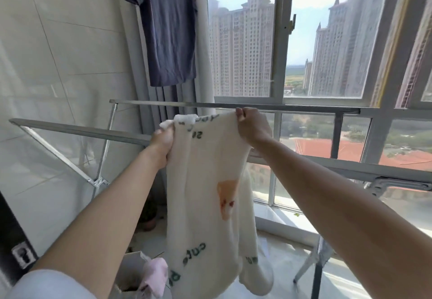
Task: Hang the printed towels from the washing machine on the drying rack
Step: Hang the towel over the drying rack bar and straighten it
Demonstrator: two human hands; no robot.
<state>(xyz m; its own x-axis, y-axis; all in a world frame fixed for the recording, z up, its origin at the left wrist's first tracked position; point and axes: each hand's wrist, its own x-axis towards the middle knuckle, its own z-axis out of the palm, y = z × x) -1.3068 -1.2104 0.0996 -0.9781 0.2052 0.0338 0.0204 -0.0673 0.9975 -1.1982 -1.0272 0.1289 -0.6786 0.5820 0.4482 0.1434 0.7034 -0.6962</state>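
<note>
A cream printed towel [205, 205] with green letters and an orange figure hangs down between my two hands. My left hand [162, 145] is shut on its upper left corner. My right hand [251, 127] pinches the upper right corner. The towel's top edge is held level with the metal drying rack [77, 130], whose two long bars cross the view. The near bar runs behind the towel; the far bar [292, 108] passes just beyond my right hand. The washing machine is out of view.
A dark blue T-shirt [168, 29] hangs above at the back, in front of grey curtains. A large window [278, 41] faces tall buildings. A white basket [133, 273] with a pink cloth [154, 275] sits on the floor at the bottom left. A tiled wall stands to the left.
</note>
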